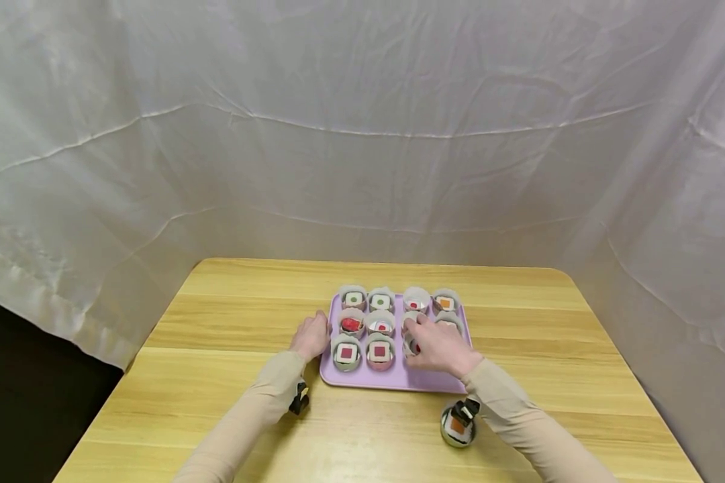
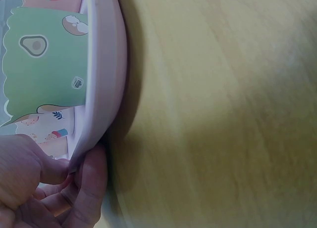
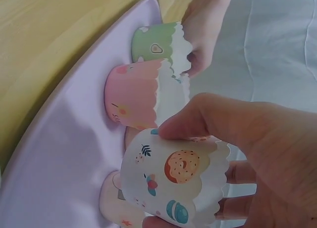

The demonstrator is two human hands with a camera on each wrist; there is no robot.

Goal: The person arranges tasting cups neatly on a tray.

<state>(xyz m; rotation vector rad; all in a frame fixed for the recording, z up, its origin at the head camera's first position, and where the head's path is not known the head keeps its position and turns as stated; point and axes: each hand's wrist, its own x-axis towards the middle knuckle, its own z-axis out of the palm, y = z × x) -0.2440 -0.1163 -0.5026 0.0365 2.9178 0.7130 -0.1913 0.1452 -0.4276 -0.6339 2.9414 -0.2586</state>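
Observation:
A lilac tray (image 1: 393,380) lies on the wooden table, holding several scalloped paper cupcake cups. At its left side, my left hand (image 1: 311,335) pinches the rim between thumb and fingers, as the left wrist view shows. My right hand (image 1: 440,344) grips a white cupcake cup (image 3: 173,176) printed with a doughnut and fruit, thumb on one side and fingers on the other. That cup is tilted over the tray's front right part. A pink cup (image 3: 133,94) and a green cup (image 3: 153,45) stand beyond it. Many cups contain white, dark-edged pieces resembling sushi rolls with coloured centres.
Near the table's front, below my right wrist, stands another cup (image 1: 458,433) with an orange-centred piece. A pale peach cup (image 3: 116,201) sits on the tray by the held one. Pale curtains (image 1: 362,181) hang behind the table and along both sides.

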